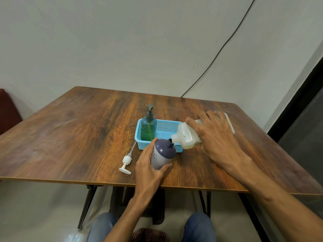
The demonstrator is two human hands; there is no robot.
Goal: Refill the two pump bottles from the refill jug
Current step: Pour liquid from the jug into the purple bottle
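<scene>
The translucent white plastic refill jug (185, 135) is tipped far over to the left above the bench (70, 137), its short neck meeting the open dark mouth of a rounded bottle with a grey-purple top and a white labelled body (164, 154). The right grip (218, 137) is closed over the jug from above, fingers spread across its upper side and thumb towards the neck, hiding most of the body. The left grip (148, 165) is wrapped round the lower part of the grey-purple bottle, thumb on its near side and fingers on the far side, holding it tilted with its neck angled up to the right towards the jug; whether its base touches the bench cannot be told, and no stream of liquid can be made out at the mouths. Just behind the two stands a light-blue perforated plastic basket (167, 128), and upright in its left end is a clear teal pump bottle of green liquid with a dark pump head (148, 128). Left of the held bottle, a white pump head with its long dip tube (126, 162) lies flat on the brown wood-grain bench, the tube pointing towards the basket. A black cable (218, 51) runs down the pale wall behind.
</scene>
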